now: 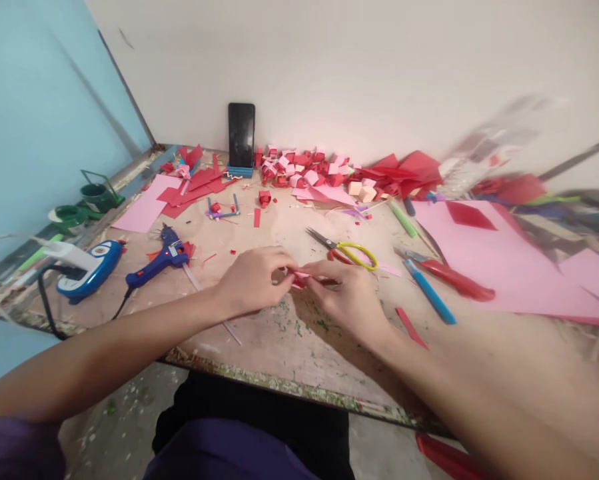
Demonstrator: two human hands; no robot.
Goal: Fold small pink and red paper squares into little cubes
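Note:
Between my two hands is a small pink and red paper piece [300,278], partly covered by fingers. My left hand [256,280] pinches its left side, thumb and index finger together. The fingertips of my right hand [346,297] close on its right side. Just beyond my right hand lie scissors [356,255] with yellow handles, blades pointing to the back left. A blue glue gun [164,259] rests left of my left hand. A red paper strip [412,328] lies to the right of my right hand.
A phone [242,135] stands at the back beside a pile of small pink and red paper boxes [309,168]. Large pink sheets [509,267], a blue pen-like tool [430,292] and red-handled pliers [454,277] lie right. A blue power strip [92,270] sits left.

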